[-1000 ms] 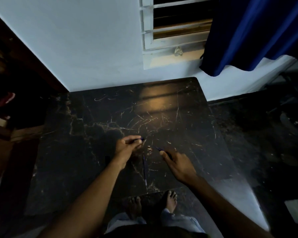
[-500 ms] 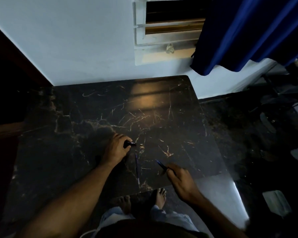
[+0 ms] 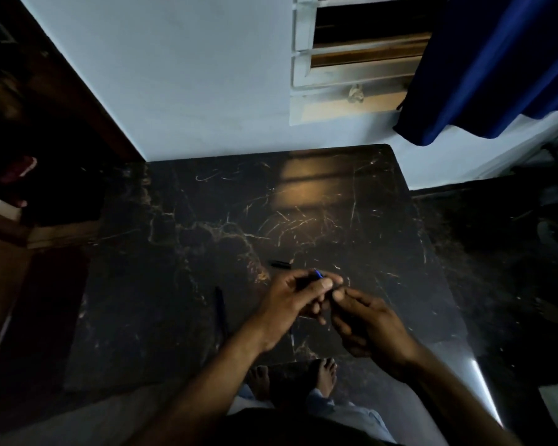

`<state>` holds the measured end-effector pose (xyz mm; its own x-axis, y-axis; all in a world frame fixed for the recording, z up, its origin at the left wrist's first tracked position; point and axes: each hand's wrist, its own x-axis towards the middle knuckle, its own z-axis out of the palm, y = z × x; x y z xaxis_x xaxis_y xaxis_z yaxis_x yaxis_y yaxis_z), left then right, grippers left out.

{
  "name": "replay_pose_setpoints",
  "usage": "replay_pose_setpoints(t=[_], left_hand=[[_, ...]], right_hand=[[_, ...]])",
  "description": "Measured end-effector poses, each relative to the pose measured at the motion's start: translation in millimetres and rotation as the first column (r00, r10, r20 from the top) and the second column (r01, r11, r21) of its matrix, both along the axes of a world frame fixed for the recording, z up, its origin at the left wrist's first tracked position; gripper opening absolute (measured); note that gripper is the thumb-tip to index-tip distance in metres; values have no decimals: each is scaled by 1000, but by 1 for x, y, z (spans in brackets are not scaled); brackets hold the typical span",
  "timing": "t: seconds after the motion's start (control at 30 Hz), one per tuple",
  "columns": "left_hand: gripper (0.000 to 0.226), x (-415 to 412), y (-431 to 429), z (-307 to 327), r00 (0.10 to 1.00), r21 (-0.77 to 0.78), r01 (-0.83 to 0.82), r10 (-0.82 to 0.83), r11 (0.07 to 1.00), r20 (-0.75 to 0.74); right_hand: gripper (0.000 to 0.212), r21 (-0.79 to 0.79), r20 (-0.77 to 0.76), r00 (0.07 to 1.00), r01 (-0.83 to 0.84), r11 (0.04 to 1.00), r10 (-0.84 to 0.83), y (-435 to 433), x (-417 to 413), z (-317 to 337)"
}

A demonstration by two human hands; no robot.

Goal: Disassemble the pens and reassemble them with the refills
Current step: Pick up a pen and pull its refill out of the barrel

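Note:
My left hand [image 3: 295, 299] and my right hand [image 3: 369, 323] meet above the near middle of the dark marble table [image 3: 174, 252]. Between their fingertips is a blue pen [image 3: 318, 274], of which only a short blue end shows above my left fingers. My right thumb and forefinger pinch toward it from the right. A short black pen piece [image 3: 280, 264] lies on the table just beyond my left hand. A dark pen [image 3: 220, 309] lies lengthwise to the left of my left wrist. A thin refill [image 3: 292, 341] is partly hidden under my left forearm.
The table stands against a pale wall [image 3: 190, 75] with a window [image 3: 351, 59] and a blue curtain [image 3: 496, 59] at the back right. My bare feet [image 3: 326, 375] show past the table's near edge. Dark floor lies to the right.
My left hand has let go of the black piece, which now lies on the table. My right hand has brought the blue pen up to the left, and both hands have closed together.

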<state>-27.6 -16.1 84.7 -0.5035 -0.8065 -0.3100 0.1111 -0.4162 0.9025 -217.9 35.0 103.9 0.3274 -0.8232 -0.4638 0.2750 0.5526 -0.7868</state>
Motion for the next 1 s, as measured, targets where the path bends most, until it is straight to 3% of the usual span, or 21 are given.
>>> replay_pose_setpoints(t=[0.13, 0.27, 0.37, 0.43, 0.47, 0.53, 0.57, 0.63, 0.7, 0.83, 1.0], left_hand=[[17, -3, 13, 8, 992, -12, -123, 123, 992, -33], [15, -1, 16, 17, 966, -51, -259, 259, 965, -8], [18, -1, 15, 28, 916, -33, -401, 400, 916, -26], [21, -2, 16, 34, 872, -23, -489, 489, 872, 1], [26, -2, 16, 36, 848, -18, -528, 528, 849, 35], [31, -1, 16, 35, 813, -13, -576, 575, 817, 88], [31, 2, 15, 33, 803, -7, -589, 587, 808, 99], [32, 13, 11, 30, 803, 7, -589, 585, 808, 114], [30, 27, 8, 28, 858, -11, -506, 505, 862, 99], [28, 47, 8, 31, 955, -77, -293, 288, 953, -75], [18, 59, 13, 32, 942, -106, -333, 324, 937, -92]], right_hand=[[38, -31, -79, 997, 22, 999, -25, 2, -1, 7], [26, -392, -317, 942, -26, 920, -108, -1, 10, 15], [22, -659, -584, 756, -228, 717, -297, -9, 18, 23], [23, -693, -674, 625, -348, 632, -394, -15, 22, 27], [23, -694, -682, 611, -369, 618, -402, -16, 25, 28], [22, -711, -632, 664, -291, 640, -400, -15, 32, 29], [19, -709, -564, 721, -172, 683, -403, -12, 35, 28], [19, -605, -367, 827, 135, 785, -425, -7, 40, 28], [23, -448, -209, 867, 327, 832, -453, 0, 45, 25], [15, -280, -33, 859, 483, 830, -511, 4, 54, 23], [12, -301, -11, 829, 531, 792, -559, 5, 60, 20]])
